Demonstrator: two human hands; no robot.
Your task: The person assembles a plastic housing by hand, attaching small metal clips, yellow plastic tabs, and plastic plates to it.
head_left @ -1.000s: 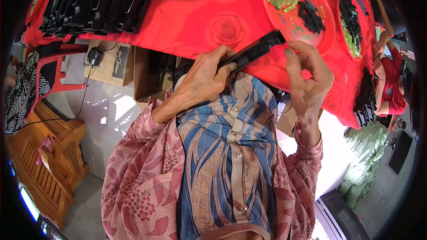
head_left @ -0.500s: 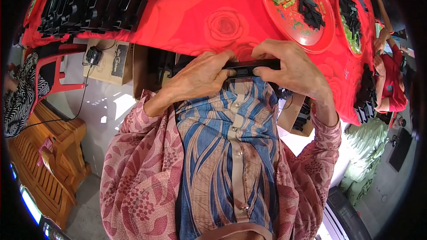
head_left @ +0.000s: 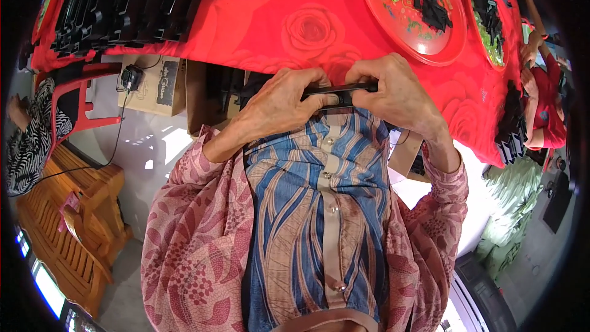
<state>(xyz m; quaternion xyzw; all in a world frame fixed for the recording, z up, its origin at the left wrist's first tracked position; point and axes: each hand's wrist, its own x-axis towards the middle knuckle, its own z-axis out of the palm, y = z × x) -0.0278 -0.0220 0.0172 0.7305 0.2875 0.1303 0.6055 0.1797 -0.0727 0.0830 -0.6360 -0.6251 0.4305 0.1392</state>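
A slim black plastic bar is held crosswise in front of my body, at the near edge of the red table. My left hand grips its left end, thumb pressed along the near side. On the other end, my right hand is closed with thumb and bent fingers pinching the bar. Fingers cover both ends of it, so its full shape is hidden.
The rose-patterned red tablecloth spreads ahead. Long black plastic pieces lie stacked at the far left. A red tray bears small black and yellow-green parts. A cardboard box and a red chair stand left; a co-worker's red sleeve shows right.
My right hand has shifted slightly left and its grip on the black bar has closed in, with the thumb moved upward. My left thumb has slid a little rightward along the bar.
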